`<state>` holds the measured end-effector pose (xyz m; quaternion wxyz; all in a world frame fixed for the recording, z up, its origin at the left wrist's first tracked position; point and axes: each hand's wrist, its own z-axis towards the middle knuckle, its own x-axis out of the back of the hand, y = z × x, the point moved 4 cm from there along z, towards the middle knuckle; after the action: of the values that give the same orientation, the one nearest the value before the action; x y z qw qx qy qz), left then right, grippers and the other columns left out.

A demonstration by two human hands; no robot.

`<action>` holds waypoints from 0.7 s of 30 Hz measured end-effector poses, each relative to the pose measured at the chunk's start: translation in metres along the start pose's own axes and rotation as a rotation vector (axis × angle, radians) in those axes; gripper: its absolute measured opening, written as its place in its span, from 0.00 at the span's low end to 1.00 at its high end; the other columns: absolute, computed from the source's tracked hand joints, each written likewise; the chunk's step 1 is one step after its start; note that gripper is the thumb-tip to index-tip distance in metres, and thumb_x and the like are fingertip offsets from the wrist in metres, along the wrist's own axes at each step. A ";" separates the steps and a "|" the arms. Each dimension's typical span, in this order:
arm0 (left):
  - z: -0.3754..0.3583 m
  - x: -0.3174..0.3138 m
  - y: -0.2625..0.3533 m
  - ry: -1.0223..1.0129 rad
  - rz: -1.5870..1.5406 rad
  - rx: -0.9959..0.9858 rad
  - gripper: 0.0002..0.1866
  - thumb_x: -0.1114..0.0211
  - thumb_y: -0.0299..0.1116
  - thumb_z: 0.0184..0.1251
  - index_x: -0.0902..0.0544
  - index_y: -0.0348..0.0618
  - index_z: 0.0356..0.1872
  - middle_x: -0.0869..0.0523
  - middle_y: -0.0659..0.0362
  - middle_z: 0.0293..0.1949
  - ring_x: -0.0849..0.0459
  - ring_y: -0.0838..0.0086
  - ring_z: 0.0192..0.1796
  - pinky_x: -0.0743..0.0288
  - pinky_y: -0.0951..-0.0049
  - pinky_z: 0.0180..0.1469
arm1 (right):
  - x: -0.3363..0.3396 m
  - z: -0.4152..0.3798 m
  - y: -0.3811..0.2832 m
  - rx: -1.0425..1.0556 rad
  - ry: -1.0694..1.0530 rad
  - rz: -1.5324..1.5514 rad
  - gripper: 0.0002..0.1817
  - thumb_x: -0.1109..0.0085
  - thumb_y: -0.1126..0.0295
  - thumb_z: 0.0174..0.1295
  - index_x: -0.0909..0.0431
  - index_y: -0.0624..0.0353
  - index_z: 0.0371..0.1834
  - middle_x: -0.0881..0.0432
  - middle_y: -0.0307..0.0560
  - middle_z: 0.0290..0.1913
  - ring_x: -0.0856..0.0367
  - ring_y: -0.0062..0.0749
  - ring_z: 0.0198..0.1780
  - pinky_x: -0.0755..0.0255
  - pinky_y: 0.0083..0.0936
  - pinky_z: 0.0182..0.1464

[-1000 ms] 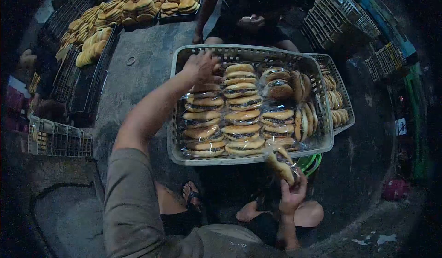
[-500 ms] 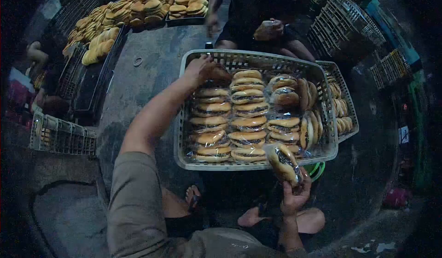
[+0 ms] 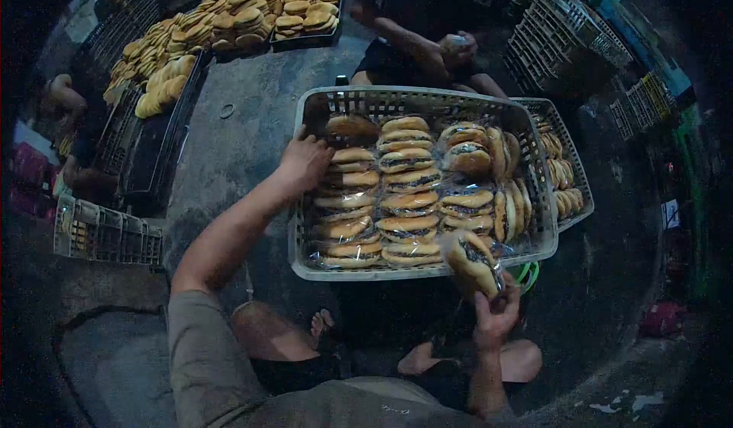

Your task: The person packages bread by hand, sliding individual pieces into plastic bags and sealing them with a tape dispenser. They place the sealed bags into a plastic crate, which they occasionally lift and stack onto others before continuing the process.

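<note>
A large plastic crate (image 3: pixel 427 274) holds rows of filled buns (image 3: pixel 408 201) in clear wrapping. My left hand (image 3: pixel 308 159) is at the crate's left rim, its fingers bent over the edge beside the left row; whether they grip anything is hidden. Just beyond it, one browner bun (image 3: pixel 352 126) lies in the far left corner. My right hand (image 3: pixel 498 310) is closed on a wrapped bun (image 3: pixel 471 264), held tilted over the crate's near right edge, with dark filling showing.
A second crate (image 3: pixel 584 191) of buns stands behind on the right. Across from me sits a person (image 3: pixel 458 50) with hands together. Bun piles (image 3: pixel 244 16) and black trays (image 3: pixel 153 153) lie at the far left. Stacked crates (image 3: pixel 553 38) rise at the far right.
My left hand has moved back from the crate's far left corner to its left rim. The right hand still holds the bun. The person opposite has drawn their hands together.
</note>
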<state>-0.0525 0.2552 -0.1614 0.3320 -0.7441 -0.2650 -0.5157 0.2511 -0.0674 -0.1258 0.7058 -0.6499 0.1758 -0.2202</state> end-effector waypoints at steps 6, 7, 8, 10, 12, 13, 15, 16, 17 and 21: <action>-0.020 0.031 0.007 0.350 -0.352 -0.057 0.10 0.43 0.35 0.68 0.23 0.48 0.48 0.19 0.51 0.46 0.19 0.52 0.51 0.25 0.54 0.53 | -0.035 0.049 -0.064 0.450 -0.232 -0.670 0.29 0.32 0.81 0.48 0.26 0.56 0.56 0.22 0.48 0.57 0.27 0.44 0.63 0.36 0.40 0.67; -0.027 0.041 0.003 0.462 -0.547 0.010 0.10 0.44 0.35 0.68 0.24 0.46 0.46 0.19 0.49 0.43 0.19 0.50 0.47 0.25 0.55 0.48 | -0.040 0.059 -0.070 0.452 -0.229 -0.666 0.29 0.32 0.81 0.48 0.26 0.56 0.56 0.22 0.48 0.57 0.27 0.44 0.63 0.36 0.40 0.67; -0.035 0.049 -0.004 0.571 -0.740 0.077 0.09 0.44 0.34 0.69 0.25 0.43 0.45 0.19 0.46 0.40 0.18 0.47 0.44 0.24 0.55 0.43 | -0.045 0.068 -0.076 0.479 -0.220 -0.731 0.28 0.32 0.81 0.47 0.25 0.55 0.55 0.22 0.48 0.58 0.28 0.46 0.64 0.37 0.42 0.68; -0.061 0.063 -0.024 0.651 -0.758 0.244 0.10 0.48 0.36 0.72 0.26 0.40 0.43 0.21 0.42 0.37 0.20 0.42 0.40 0.27 0.50 0.38 | -0.066 0.089 -0.092 0.594 -0.206 -0.852 0.26 0.33 0.80 0.46 0.23 0.54 0.52 0.22 0.48 0.58 0.28 0.48 0.63 0.36 0.43 0.66; -0.109 0.088 -0.041 0.765 -0.863 0.400 0.11 0.48 0.37 0.74 0.26 0.39 0.41 0.20 0.43 0.36 0.18 0.47 0.38 0.26 0.53 0.38 | -0.106 0.114 -0.103 0.686 -0.262 -0.825 0.24 0.33 0.79 0.48 0.23 0.54 0.52 0.22 0.50 0.56 0.25 0.48 0.59 0.30 0.43 0.60; -0.134 0.094 -0.046 0.871 -0.934 0.442 0.12 0.48 0.38 0.75 0.25 0.39 0.40 0.19 0.46 0.34 0.17 0.52 0.36 0.25 0.56 0.38 | -0.130 0.126 -0.102 0.690 -0.325 -0.742 0.24 0.33 0.78 0.48 0.24 0.54 0.52 0.22 0.50 0.54 0.22 0.49 0.56 0.27 0.43 0.55; -0.170 0.071 -0.058 0.944 -1.380 0.517 0.13 0.50 0.39 0.77 0.26 0.39 0.38 0.20 0.55 0.35 0.18 0.68 0.37 0.24 0.66 0.39 | -0.182 0.153 -0.070 0.644 -0.467 -0.869 0.24 0.34 0.76 0.50 0.26 0.55 0.52 0.22 0.51 0.49 0.20 0.53 0.48 0.24 0.46 0.48; -0.185 0.070 -0.052 1.047 -1.515 0.542 0.12 0.51 0.39 0.78 0.26 0.40 0.39 0.21 0.58 0.37 0.20 0.72 0.39 0.24 0.68 0.41 | -0.215 0.164 -0.060 0.861 -0.503 -0.767 0.23 0.34 0.74 0.50 0.28 0.57 0.51 0.22 0.53 0.45 0.19 0.56 0.45 0.25 0.49 0.46; -0.200 0.067 -0.047 1.150 -1.648 0.565 0.12 0.52 0.38 0.79 0.26 0.41 0.40 0.23 0.61 0.38 0.22 0.77 0.42 0.24 0.71 0.43 | -0.241 0.174 -0.039 0.862 -0.481 -0.913 0.23 0.34 0.75 0.49 0.28 0.58 0.51 0.22 0.55 0.45 0.20 0.57 0.47 0.25 0.49 0.47; -0.252 0.032 -0.019 1.264 -1.887 0.827 0.09 0.53 0.35 0.79 0.28 0.42 0.46 0.22 0.59 0.41 0.21 0.75 0.45 0.23 0.71 0.47 | -0.324 0.225 0.055 0.541 -0.698 -0.836 0.24 0.38 0.77 0.50 0.29 0.58 0.54 0.22 0.58 0.48 0.22 0.61 0.47 0.27 0.50 0.48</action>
<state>-0.2049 0.0757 -0.0645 0.1089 0.2881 -0.6399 -0.7040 0.1033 0.2995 -0.1716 0.7156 -0.4953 -0.3983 -0.2897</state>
